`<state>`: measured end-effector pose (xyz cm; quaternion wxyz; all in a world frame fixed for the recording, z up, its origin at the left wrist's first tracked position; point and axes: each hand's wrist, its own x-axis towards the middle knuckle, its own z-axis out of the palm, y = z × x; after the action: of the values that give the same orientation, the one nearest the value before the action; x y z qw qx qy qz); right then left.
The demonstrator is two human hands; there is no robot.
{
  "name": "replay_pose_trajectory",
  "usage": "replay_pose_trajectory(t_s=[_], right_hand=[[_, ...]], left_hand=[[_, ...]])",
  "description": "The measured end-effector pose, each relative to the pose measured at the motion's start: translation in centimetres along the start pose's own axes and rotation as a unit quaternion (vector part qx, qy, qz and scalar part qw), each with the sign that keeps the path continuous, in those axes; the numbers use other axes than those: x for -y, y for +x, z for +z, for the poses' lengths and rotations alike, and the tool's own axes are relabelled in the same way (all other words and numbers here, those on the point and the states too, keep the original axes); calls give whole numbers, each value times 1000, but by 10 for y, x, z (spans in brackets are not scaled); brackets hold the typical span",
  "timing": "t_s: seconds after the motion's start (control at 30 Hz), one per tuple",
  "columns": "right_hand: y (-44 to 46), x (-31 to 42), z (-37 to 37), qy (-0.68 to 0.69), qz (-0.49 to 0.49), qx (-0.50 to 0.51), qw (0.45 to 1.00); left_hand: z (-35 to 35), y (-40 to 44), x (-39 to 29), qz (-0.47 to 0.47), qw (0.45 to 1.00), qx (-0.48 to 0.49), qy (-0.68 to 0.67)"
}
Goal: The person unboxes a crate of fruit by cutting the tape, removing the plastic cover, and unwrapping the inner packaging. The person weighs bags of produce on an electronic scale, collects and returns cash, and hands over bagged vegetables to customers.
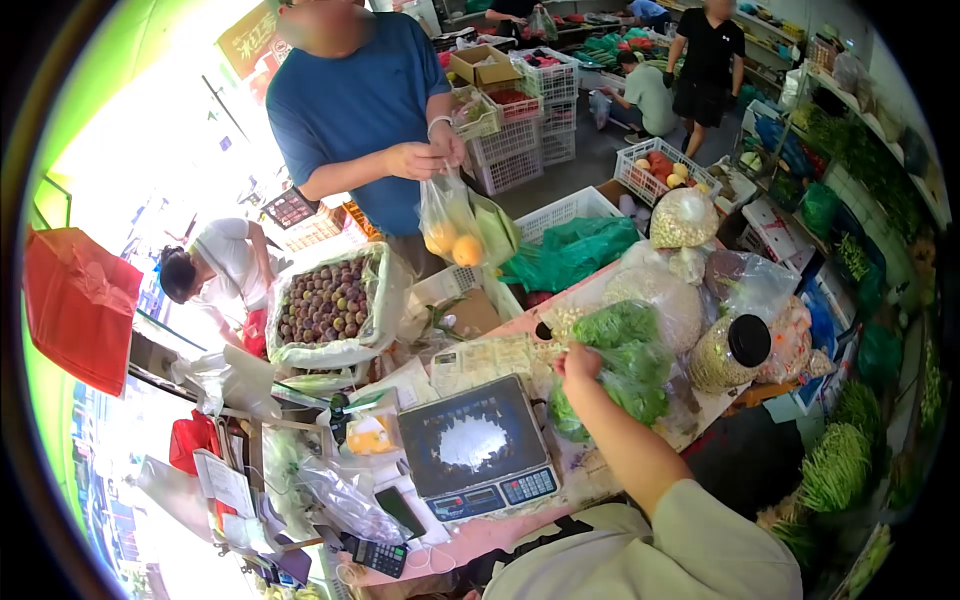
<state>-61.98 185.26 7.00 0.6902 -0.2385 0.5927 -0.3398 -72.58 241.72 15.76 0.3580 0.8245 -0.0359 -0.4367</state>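
My right hand [577, 366] reaches out with its fingers closed at the edge of a clear plastic bag of leafy greens [632, 372]. My left hand is not in view. A flat electronic scale [474, 440] with a dark, worn plate stands left of the greens. Across the counter, a person in a blue shirt [355, 95] holds a clear bag of orange fruit [452, 232] and a green bag [495, 228] with both hands.
A lined crate of dark round fruit [325, 300] stands at the left. A lidded jar [730, 353] and bagged goods fill the right side. A calculator [374, 556] and phone [400, 513] lie near the front edge. Other people are farther back.
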Motion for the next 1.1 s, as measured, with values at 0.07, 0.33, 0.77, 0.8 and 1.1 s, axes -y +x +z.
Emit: replay_pose_trajectory(t_s=[0.07, 0.33, 0.77, 0.8, 1.1], right_hand=[[-36, 18, -24, -15, -13, 84, 996], [-79, 202, -80, -290, -129, 197, 928], [-137, 344, 1, -661, -527, 103, 524], [-122, 330, 4, -556, -557, 116, 606], [-137, 302, 94, -616, -577, 130, 521]], left_hand=[[4, 6, -7, -10, 1000, -5, -6], [8, 34, -7, -12, 1000, 22, -5], [7, 74, 99, -19, 992, 93, -80], [10, 78, 115, -23, 991, 95, -93], [67, 94, 214, -96, 973, 68, -199]])
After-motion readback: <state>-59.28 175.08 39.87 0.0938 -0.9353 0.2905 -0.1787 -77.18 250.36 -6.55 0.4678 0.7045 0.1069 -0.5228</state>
